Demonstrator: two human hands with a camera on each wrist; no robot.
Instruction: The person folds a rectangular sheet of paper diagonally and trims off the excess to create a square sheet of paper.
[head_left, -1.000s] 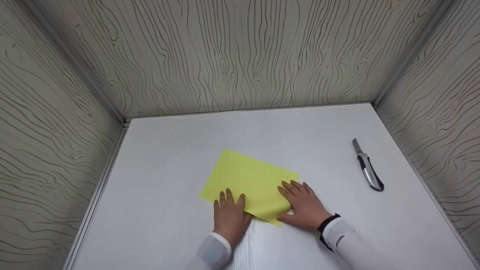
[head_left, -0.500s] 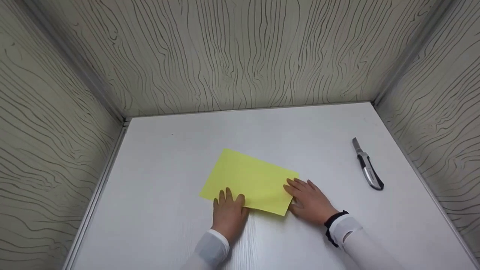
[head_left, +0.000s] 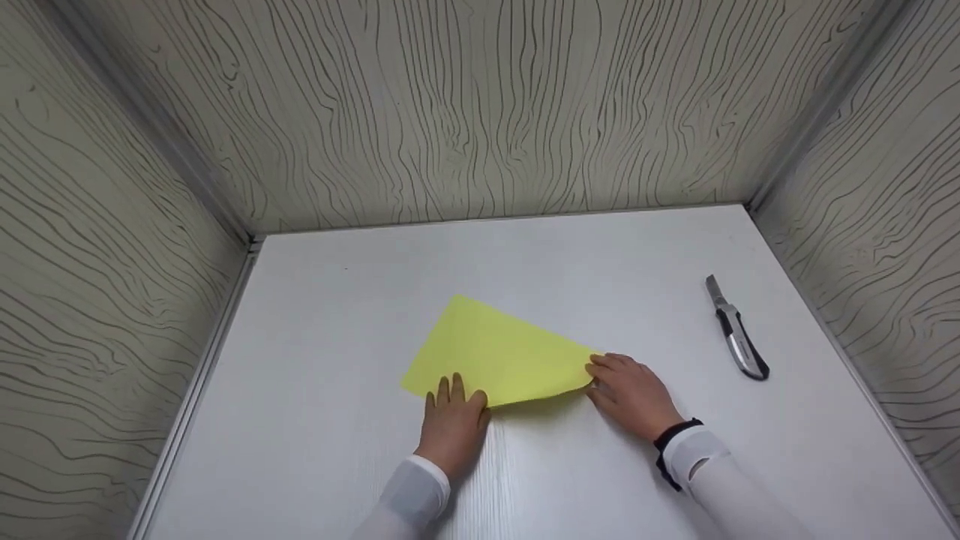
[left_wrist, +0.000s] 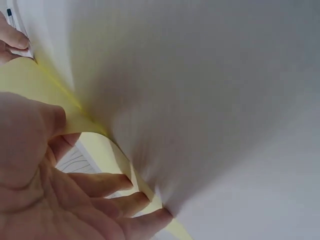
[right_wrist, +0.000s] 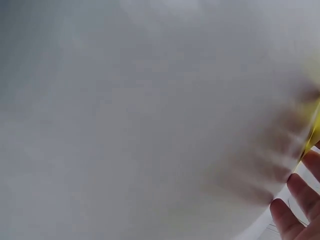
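Two hands work a sheet of yellow paper (head_left: 499, 356) on a white table (head_left: 322, 322), the sheet's far corner pointing to 11 o'clock and its near edge curving between them. From the paper's 7 o'clock, the left hand (head_left: 454, 435) lays three nearly straight fingers on it, thumb and index finger pinching the near edge. Between 3 and 4 o'clock, the right hand (head_left: 637, 397), fingers bent, pinches the paper's corner, a black band (head_left: 679, 433) around the wrist. A utility knife (head_left: 739, 330) lies well apart at 3 o'clock, blade aimed toward 11. A wood-patterned wall (head_left: 480, 112) stands at 12.
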